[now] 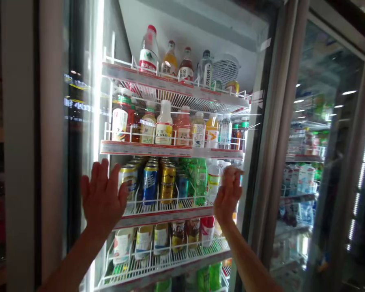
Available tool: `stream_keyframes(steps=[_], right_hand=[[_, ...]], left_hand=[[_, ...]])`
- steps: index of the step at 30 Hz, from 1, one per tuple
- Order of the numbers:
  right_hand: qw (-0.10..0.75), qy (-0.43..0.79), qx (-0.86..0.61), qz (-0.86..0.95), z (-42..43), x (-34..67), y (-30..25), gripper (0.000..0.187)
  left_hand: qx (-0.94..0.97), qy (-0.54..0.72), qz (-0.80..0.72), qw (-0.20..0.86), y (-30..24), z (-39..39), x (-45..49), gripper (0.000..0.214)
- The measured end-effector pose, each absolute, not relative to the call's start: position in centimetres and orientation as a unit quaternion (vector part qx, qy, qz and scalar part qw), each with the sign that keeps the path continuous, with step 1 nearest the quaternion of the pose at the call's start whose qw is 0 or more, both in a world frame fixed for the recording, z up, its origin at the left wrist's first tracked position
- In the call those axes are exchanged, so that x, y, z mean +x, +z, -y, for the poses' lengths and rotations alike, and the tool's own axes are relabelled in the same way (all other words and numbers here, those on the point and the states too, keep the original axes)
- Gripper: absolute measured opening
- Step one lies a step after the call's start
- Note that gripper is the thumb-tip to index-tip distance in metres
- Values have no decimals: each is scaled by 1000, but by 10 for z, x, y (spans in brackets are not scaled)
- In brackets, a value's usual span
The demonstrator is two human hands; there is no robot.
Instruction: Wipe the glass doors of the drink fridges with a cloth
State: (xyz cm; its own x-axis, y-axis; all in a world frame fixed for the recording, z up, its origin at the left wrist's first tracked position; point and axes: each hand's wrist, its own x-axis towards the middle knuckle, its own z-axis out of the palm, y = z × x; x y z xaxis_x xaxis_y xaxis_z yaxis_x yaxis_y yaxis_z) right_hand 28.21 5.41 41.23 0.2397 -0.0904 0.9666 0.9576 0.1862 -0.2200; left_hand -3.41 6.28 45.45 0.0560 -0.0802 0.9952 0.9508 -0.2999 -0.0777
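Observation:
Both of my hands are raised in front of a lit drinks fridge with wire shelves. My left hand (103,194) is open, fingers stretched upward and apart, in front of the left end of the can shelf. Nothing is in it. On the right, my right hand (228,196) is bent at the wrist; its blurred fingers look extended, and I see nothing held. Between the hands stand a blue can (150,184), a gold can (168,184) and a green bottle (200,180). Whether either hand touches the glass, I cannot tell.
Above are a shelf of juice and tea bottles (164,125) and a top shelf with a large red-capped bottle (149,50). Cartons or cups (144,243) fill a lower shelf. A metal door frame (280,134) separates another glass-fronted fridge (325,162) at right.

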Motion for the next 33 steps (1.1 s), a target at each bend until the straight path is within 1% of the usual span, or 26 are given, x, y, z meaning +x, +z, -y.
stream_keyframes(steps=[3, 5, 7, 10, 12, 14, 17, 19, 23, 25, 27, 30, 33], right_hand=[[554, -425, -413, 584, -49, 234, 394, 51], [524, -435, -386, 622, -46, 227, 385, 50], [532, -445, -402, 598, -45, 245, 379, 49], [579, -442, -464, 504, -47, 283, 376, 51], [602, -423, -492, 466, -47, 288, 372, 51], [589, -407, -492, 495, -44, 274, 362, 49], [521, -409, -456, 594, -39, 253, 345, 47], [502, -427, -452, 601, -38, 263, 337, 45], [559, -429, -539, 461, -41, 315, 333, 47], [576, -414, -563, 425, -40, 318, 332, 50], [570, -414, -542, 459, -38, 296, 328, 51], [533, -412, -482, 560, -34, 251, 320, 51], [511, -417, -464, 591, -32, 248, 320, 51]], left_hand=[[-572, -570, 379, 451, 448, -61, -33, 65], [-584, -562, 373, 452, 437, -59, -31, 66], [-596, -553, 372, 447, 423, -56, -26, 67], [-610, -547, 384, 426, 399, -52, -13, 69], [-612, -548, 394, 412, 388, -51, -6, 70], [-612, -551, 396, 407, 383, -51, -2, 69], [-615, -555, 391, 403, 382, -52, -3, 67], [-618, -556, 389, 398, 383, -53, -5, 66], [-616, -562, 387, 394, 383, -52, -5, 68], [-615, -565, 384, 394, 383, -52, -3, 68], [-615, -567, 383, 393, 383, -52, -2, 68], [-616, -569, 382, 389, 383, -52, -4, 67], [-620, -566, 380, 388, 383, -52, -6, 67]])
